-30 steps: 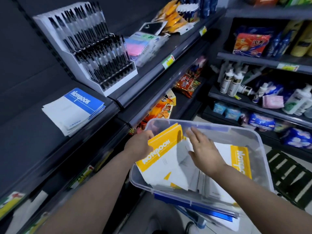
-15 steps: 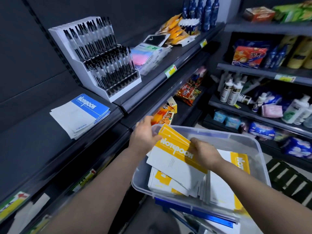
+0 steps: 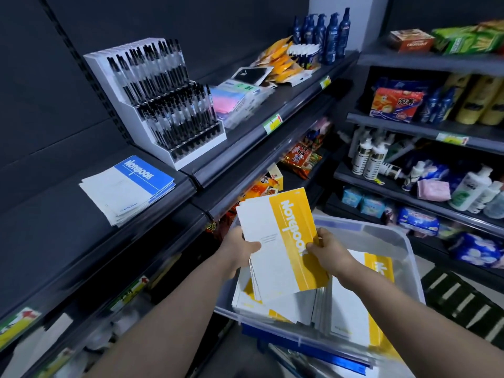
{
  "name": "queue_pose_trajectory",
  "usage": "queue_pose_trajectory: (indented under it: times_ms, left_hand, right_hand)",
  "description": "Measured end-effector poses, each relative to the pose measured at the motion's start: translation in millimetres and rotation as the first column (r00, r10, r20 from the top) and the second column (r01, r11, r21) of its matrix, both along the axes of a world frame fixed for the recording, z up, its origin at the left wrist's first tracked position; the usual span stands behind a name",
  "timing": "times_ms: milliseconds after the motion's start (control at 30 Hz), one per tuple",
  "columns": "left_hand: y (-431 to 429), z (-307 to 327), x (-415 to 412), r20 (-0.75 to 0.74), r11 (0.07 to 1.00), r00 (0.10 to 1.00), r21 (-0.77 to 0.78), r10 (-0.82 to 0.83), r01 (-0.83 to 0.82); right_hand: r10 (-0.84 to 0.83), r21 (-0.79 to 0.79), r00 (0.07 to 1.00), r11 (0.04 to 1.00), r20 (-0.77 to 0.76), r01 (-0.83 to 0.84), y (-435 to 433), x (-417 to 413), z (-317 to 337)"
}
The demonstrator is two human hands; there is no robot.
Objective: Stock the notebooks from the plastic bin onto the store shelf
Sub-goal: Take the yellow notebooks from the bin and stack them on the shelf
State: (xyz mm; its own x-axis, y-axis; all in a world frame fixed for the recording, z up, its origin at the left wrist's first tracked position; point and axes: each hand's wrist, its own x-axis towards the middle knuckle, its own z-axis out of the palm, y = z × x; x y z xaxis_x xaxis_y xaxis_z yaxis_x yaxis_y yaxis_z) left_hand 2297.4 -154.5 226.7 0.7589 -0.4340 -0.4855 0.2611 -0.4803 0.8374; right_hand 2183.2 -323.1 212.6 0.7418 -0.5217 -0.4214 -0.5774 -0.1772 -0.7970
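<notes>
Change: since half a second ago the stack (image 3: 283, 241) of yellow notebooks has risen out of the bin (image 3: 410, 257) and been squared up. Its far end now stands above the rim, and both hands have come up with it.
Grip, left: the left hand (image 3: 240, 251) clasps the stack's white edge, thumb on the top cover and fingers underneath.
Grip, right: the right hand (image 3: 327, 252) clasps the yellow-band edge the same way.
Why held so: a grip on both edges probably keeps several thin, slippery covers moving as one block, so that they land flat and aligned.
Task's thing: the stack is in the air over the bin's near-left part, lower than the shelf (image 3: 54, 214) and apart from it. Spare notebooks (image 3: 351, 301) lie in the bin beneath.
Shelf: a blue pile (image 3: 128, 186) lies flat on it, with bare dark board on its near side. That is likely the spot for the yellow ones.
In the way: the pen rack (image 3: 163, 105) stands just beyond the blue pile and closes off that side. The shelf's front lip (image 3: 152, 222) has to be cleared, and a lower shelf (image 3: 259, 170) juts out between the bin and the target.
Around: bottles (image 3: 319, 31) and snack packs (image 3: 281, 61) sit farther along, well apart.
</notes>
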Motion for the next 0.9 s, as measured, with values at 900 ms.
queue_pose_trajectory:
  times_ms: [900]
  left_hand:
    - [238.4,89.7,-12.4,0.548,0.773,0.619,-0.083,0.562,-0.628]
  right_hand:
    - [0.758,-0.524,0.623,0.616,0.193,-0.588,207.9,108.7,90.3]
